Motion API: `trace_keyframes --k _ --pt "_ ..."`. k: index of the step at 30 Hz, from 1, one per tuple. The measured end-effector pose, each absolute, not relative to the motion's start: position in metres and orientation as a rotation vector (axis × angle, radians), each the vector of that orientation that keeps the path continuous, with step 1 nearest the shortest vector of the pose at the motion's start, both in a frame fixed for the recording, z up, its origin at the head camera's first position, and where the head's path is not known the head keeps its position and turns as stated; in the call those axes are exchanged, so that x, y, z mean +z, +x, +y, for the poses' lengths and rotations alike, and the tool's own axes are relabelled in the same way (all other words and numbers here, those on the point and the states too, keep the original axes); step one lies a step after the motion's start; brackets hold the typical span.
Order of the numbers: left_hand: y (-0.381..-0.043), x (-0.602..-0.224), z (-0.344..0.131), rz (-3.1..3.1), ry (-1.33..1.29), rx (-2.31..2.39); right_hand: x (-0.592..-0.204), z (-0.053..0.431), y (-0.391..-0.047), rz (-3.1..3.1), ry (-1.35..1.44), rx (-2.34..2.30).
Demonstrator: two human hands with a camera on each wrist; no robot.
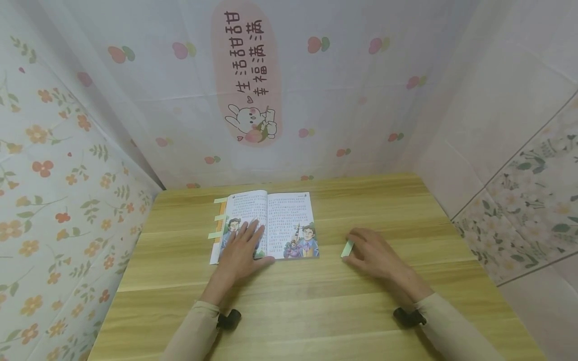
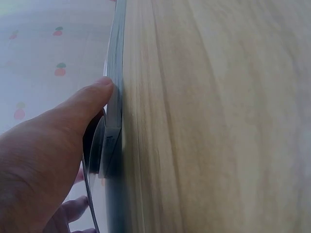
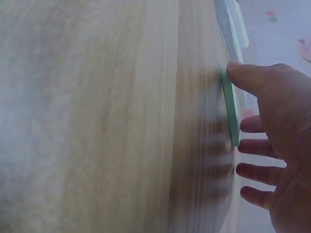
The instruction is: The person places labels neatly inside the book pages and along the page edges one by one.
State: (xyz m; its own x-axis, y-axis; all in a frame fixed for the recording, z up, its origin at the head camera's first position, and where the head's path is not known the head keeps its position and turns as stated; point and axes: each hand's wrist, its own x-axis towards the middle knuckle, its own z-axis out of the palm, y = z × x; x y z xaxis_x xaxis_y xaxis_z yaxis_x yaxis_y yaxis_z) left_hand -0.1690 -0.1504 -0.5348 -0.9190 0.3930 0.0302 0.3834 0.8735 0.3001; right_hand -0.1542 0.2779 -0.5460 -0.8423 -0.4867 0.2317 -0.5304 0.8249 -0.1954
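Note:
An open book (image 1: pixel 289 215) lies on the table, with text and coloured drawings of people on its pages. My left hand (image 1: pixel 244 250) rests spread on its left page, fingers fairly straight, covering part of the drawing. In the left wrist view the thumb (image 2: pixel 95 99) lies along the book's lower edge, and the left pages bow up. Pale green sticky tabs (image 1: pixel 220 218) stick out of the book's left side. To the right of the book, my right hand (image 1: pixel 372 253) holds a small green sticky note pad (image 3: pixel 230 109) between thumb and fingertips, low on the tabletop.
The wooden table (image 1: pixel 298 311) stands against a pale curtain (image 1: pixel 316 100) printed with fruit and a rabbit. Flowered cloth (image 1: pixel 67 210) hangs on the left and a panelled, flowered wall (image 1: pixel 533 200) stands on the right. Both wrists wear small black cameras (image 1: pixel 229 319).

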Motion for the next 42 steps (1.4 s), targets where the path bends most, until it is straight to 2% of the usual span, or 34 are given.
trace_keyframes --k 42 --pt "-0.1699 -0.5363 -0.1513 3.011 0.622 0.486 -0.5443 0.2755 -0.1544 -2.706 0.865 0.408"
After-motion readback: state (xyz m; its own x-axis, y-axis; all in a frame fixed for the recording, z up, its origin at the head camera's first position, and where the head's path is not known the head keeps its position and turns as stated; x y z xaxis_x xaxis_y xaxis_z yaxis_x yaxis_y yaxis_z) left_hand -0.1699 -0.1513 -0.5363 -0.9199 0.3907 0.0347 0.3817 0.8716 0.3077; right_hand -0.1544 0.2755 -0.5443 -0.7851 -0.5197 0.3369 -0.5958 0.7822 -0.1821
